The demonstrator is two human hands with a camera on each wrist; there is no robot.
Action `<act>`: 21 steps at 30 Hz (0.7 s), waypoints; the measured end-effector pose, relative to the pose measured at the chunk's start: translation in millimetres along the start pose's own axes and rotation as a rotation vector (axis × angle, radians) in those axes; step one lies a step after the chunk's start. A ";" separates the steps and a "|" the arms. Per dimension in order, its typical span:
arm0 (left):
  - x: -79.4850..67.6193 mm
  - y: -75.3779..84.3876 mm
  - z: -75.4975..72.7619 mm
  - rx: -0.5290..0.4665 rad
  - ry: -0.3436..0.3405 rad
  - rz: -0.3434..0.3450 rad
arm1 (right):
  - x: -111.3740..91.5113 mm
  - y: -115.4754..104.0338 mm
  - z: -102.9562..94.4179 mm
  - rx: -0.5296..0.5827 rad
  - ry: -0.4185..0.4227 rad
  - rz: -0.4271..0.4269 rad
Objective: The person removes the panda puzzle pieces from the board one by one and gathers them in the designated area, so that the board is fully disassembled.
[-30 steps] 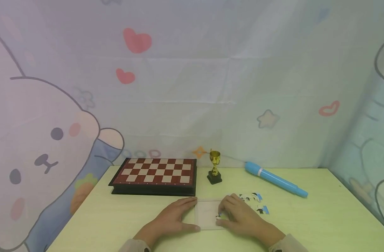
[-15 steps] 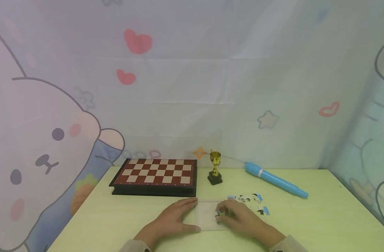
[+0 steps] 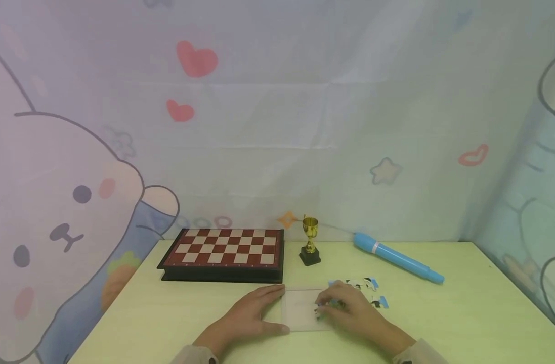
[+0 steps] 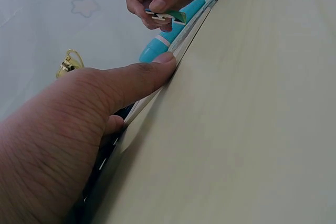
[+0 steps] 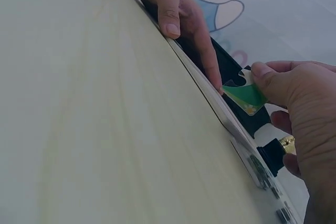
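My left hand [image 3: 254, 313] rests at the left side of a shallow pale puzzle tray [image 3: 300, 309], thumb and fingers spread along its edge. Over the tray's right part, my right hand [image 3: 350, 309] pinches a jigsaw piece [image 5: 248, 99] between thumb and fingers. That piece has a green corner with a small flower and a black-and-white part, plain in the right wrist view. In the left wrist view the held piece [image 4: 168, 16] appears tilted, raised above the tray. More jigsaw pieces [image 3: 379, 302] with blue, black and white print lie to the right, partly hidden by my right hand.
Behind my left hand lies a red-and-white chessboard box [image 3: 227, 247]. A small gold trophy [image 3: 310, 240] on a black base stands right of it. Further right is a big blue pen-shaped object [image 3: 397, 258]. A printed cloth backdrop [image 3: 268, 126] rises behind the table [image 3: 441, 318].
My right hand has shifted and tilted the pinched jigsaw piece slightly, moving a little to the right. My left hand stays at the tray's edge.
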State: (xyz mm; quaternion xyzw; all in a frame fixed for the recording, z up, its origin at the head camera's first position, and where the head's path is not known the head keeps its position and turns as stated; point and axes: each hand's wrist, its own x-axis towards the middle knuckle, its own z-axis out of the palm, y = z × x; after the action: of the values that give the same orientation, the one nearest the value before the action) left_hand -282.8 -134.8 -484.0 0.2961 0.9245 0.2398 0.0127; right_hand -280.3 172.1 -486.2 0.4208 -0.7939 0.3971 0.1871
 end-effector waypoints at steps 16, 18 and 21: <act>0.9 -0.9 -1.1 0.013 -0.005 -0.003 | -40.3 17.9 -53.5 0.022 0.079 0.052; 0.6 -1.1 -0.4 0.014 -0.009 -0.006 | -49.0 20.6 -62.5 0.007 0.087 0.093; 0.4 -1.0 0.2 0.010 -0.008 -0.002 | -61.7 25.1 -76.6 -0.019 0.104 0.131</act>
State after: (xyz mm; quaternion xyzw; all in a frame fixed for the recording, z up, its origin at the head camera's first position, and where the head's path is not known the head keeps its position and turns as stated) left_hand -283.6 -135.2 -484.7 0.2960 0.9260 0.2338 0.0151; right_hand -268.1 272.8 -489.9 0.3451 -0.8126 0.4223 0.2056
